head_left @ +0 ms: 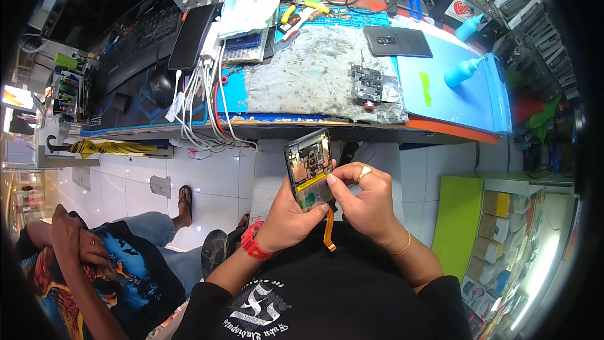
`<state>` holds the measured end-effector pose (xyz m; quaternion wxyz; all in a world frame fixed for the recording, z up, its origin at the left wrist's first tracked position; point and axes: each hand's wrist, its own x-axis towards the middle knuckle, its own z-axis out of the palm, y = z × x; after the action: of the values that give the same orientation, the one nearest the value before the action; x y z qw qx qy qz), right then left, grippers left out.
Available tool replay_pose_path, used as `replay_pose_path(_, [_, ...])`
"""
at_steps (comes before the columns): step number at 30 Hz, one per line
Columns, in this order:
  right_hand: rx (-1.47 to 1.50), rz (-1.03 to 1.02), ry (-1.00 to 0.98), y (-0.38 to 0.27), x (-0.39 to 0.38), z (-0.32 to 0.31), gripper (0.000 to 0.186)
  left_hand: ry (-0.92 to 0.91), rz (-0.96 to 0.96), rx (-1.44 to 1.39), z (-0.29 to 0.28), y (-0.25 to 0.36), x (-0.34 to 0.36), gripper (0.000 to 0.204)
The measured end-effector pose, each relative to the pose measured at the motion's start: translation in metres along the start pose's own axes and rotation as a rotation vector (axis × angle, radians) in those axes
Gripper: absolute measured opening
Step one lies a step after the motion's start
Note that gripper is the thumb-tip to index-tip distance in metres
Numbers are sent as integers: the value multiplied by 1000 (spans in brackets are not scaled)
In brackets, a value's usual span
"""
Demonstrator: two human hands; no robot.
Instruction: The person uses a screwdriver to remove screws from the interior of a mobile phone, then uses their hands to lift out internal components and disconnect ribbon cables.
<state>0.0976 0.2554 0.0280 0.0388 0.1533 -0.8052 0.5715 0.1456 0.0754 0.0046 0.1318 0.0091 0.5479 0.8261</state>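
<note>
My left hand point(288, 219) is wrapped round a smartphone point(309, 151) with its back off, held tilted above my lap. Inside it show the circuit board with its camera modules and, lower down, a battery point(311, 196) with a yellow strip along its top. From the phone's lower end an orange flex cable point(328, 232) hangs loose. The fingers of my right hand point(367, 196) are closed in a pinch at the phone's right edge, level with the battery's top. What lies between thumb and forefinger is too small to make out.
Beyond my hands is a bench with a stained grey mat point(302, 75), a metal board holder point(367, 85), a dark phone back point(398, 41) and a blue bottle point(464, 72). White cables point(200, 97) hang over its edge. Another person's arms point(75, 258) rest at my left.
</note>
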Motion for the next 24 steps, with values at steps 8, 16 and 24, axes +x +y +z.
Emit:
replay_pose_path(8, [6, 42, 12, 3, -2, 1, 7, -19, 14, 35, 0, -1, 1, 80])
replay_pose_path(16, [-16, 11, 32, 6, -4, 5, 5, -21, -23, 43, -1, -2, 0, 77])
replay_pose_path(24, [-13, 7, 10, 10, -5, 4, 3, 26, -31, -39, -1, -6, 0, 74])
